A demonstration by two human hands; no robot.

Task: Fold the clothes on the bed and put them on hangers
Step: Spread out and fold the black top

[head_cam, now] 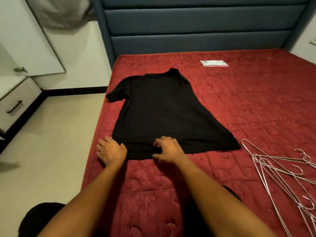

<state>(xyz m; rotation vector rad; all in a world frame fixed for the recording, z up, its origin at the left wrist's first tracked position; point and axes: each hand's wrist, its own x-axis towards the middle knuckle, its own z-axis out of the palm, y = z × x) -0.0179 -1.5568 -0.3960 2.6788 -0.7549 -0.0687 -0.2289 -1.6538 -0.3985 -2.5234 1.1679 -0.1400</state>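
1. Black T-shirt [159,113] lies spread flat on the red quilted bed [248,103], left of the frame's centre, with its collar toward the top of the frame and its hem toward the bottom.
2. One short sleeve [118,94] sticks out on the left, reaching the mattress edge. The right side runs in a straight slanting line from the collar down to the hem's right corner, with no sleeve showing there.
3. Right hand [168,148] sits on the middle of the hem. Its fingers are curled down into the cloth and its thumb is tucked at the hem's edge, so it grips a small bunch of fabric. A yellow ring [169,138] shows on one finger.
4. Left hand [111,151] lies at the hem's left corner, fingers spread and fairly straight on the mattress, with the thumb touching the shirt's edge.
5. Both bare forearms reach in from the bottom of the frame.
6. Wire hangers [282,170] lie in a loose tangled pile on the mattress at the lower right, just beside the hem's right corner.
7. A small pale packet [214,63] lies on the mattress in the upper middle, apart from the shirt.
8. A blue padded headboard [196,28] fills the top of the frame.
9. A white nightstand [17,100] stands at the left on a pale tiled floor [56,142].
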